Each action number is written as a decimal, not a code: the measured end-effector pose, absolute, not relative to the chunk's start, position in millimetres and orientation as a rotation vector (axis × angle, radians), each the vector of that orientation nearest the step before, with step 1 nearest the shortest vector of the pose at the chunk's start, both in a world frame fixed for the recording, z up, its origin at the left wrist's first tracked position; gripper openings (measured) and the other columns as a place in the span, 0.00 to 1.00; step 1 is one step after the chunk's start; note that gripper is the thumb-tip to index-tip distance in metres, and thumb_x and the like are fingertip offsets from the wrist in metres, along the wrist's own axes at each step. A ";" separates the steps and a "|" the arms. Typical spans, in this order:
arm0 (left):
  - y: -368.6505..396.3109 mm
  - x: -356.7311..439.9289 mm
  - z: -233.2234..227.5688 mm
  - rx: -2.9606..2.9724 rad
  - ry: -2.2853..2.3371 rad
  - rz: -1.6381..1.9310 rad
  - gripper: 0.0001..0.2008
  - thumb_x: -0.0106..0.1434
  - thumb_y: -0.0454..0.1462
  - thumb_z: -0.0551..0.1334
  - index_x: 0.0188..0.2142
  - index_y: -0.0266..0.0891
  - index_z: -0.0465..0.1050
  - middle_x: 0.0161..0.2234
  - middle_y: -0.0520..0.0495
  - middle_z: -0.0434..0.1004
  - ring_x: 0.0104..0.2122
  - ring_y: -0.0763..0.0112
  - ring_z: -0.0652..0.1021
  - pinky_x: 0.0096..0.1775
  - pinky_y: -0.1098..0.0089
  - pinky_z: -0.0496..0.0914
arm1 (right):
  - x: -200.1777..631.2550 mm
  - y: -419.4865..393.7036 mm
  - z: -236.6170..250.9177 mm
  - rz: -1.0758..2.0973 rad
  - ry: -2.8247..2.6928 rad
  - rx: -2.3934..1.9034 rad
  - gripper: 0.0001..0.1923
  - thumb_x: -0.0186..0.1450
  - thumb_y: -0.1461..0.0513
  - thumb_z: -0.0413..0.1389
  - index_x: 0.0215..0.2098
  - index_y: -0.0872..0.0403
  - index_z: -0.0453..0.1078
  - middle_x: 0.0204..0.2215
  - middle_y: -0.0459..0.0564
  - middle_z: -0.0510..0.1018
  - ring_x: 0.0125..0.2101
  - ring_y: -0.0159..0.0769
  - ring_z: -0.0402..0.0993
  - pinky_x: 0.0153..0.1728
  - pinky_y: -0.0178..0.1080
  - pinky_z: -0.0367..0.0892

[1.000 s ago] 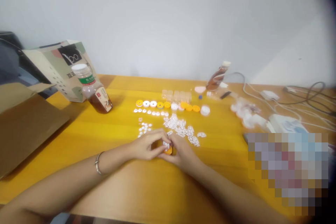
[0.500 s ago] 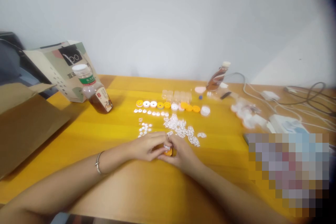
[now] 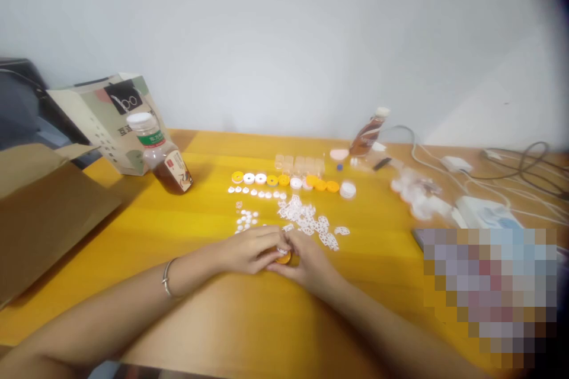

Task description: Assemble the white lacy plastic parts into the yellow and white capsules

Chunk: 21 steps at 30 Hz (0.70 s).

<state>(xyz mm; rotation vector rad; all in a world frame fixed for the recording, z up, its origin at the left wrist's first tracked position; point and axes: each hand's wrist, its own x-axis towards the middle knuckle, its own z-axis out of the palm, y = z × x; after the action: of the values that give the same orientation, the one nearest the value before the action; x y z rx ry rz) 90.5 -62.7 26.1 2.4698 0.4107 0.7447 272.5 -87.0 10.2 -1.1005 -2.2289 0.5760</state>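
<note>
My left hand (image 3: 253, 249) and my right hand (image 3: 309, 257) meet over the near part of the table, their fingers closed around one small orange round case (image 3: 283, 259). A bit of white shows on top of it beneath my left fingertips, too small to make out. Just beyond my hands lies a loose pile of white cut-out pieces (image 3: 297, 208). Small white round pieces (image 3: 246, 220) are scattered by my left hand. Farther back, more white pieces (image 3: 267, 195) form a row in front of a row of orange and white round cases (image 3: 272, 180).
Clear little boxes (image 3: 300, 164) stand behind the rows. At left are a tea bottle (image 3: 162, 160), a paper bag (image 3: 127, 148) and a cardboard box (image 3: 48, 213). To the right are another bottle (image 3: 370, 133), plastic bags (image 3: 418, 192), cables (image 3: 533, 160) and a blurred-out area.
The view has shifted slightly. Both hands keep their place, and the orange case between them looks tilted a little differently, with more of its top showing.
</note>
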 end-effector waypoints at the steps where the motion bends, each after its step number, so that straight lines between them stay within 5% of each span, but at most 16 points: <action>1: -61.9 89.7 26.3 2.461 0.430 0.771 0.08 0.62 0.30 0.53 0.42 0.36 0.64 0.36 0.42 0.71 0.37 0.70 0.72 0.39 0.70 0.68 | 272.7 -86.9 10.0 0.579 -2.229 -1.095 0.14 0.53 0.56 0.61 0.27 0.53 0.60 0.23 0.44 0.67 0.25 0.32 0.63 0.25 0.33 0.58; 12: -54.5 87.5 33.7 2.288 0.761 1.146 0.19 0.60 0.35 0.57 0.51 0.39 0.61 0.44 0.42 0.69 0.43 0.66 0.72 0.45 0.65 0.66 | 274.9 -89.0 16.9 0.874 -1.956 -1.068 0.13 0.57 0.57 0.58 0.39 0.52 0.64 0.29 0.45 0.73 0.27 0.32 0.68 0.30 0.34 0.64; 17: 8.6 92.2 43.4 2.318 1.194 1.181 0.14 0.61 0.35 0.55 0.47 0.39 0.65 0.44 0.44 0.70 0.44 0.66 0.71 0.48 0.63 0.65 | 274.1 -88.7 16.7 1.027 -1.820 -1.057 0.16 0.54 0.57 0.60 0.39 0.52 0.64 0.29 0.44 0.72 0.28 0.32 0.68 0.30 0.34 0.64; 21: 77.3 102.5 42.5 2.305 1.384 1.080 0.19 0.57 0.28 0.54 0.49 0.34 0.63 0.47 0.40 0.69 0.48 0.61 0.69 0.52 0.58 0.61 | 273.2 -88.0 18.2 1.126 -1.742 -1.072 0.15 0.53 0.59 0.61 0.37 0.53 0.66 0.27 0.43 0.71 0.26 0.30 0.65 0.29 0.33 0.63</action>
<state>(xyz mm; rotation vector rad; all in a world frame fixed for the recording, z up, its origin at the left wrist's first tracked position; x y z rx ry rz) 102.5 77.3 42.5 2.3046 1.3836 1.0803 273.2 -88.0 18.2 -1.0719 -1.7419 1.1258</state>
